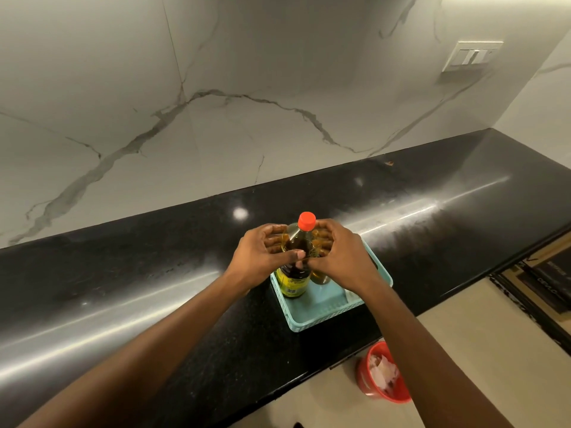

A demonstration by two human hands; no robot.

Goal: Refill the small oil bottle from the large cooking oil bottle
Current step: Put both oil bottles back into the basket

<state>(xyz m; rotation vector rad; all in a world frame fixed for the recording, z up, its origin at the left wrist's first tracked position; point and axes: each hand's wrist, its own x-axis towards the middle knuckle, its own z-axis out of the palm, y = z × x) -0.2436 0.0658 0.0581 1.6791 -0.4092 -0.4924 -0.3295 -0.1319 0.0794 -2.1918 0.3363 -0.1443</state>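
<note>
Two bare forearms reach over the black polished stone counter [154, 273]. Left hand [262, 254] and right hand [340, 257] wrap curled fingers around the large clear red-capped oil bottle [295, 273], standing upright in the teal plastic basket [324, 313]. A smaller bottle [321, 278], probably the refill target, stands touching behind. Recommend lifting straight up, clearing the basket wall. Red bucket [383, 375] sits on the floor below.

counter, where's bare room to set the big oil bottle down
The black counter is bare left of the teal basket, and right of it toward the corner. The basket's near half is bare too. Its far end is crowded: both hands wrap the red-capped bottle there.
</note>
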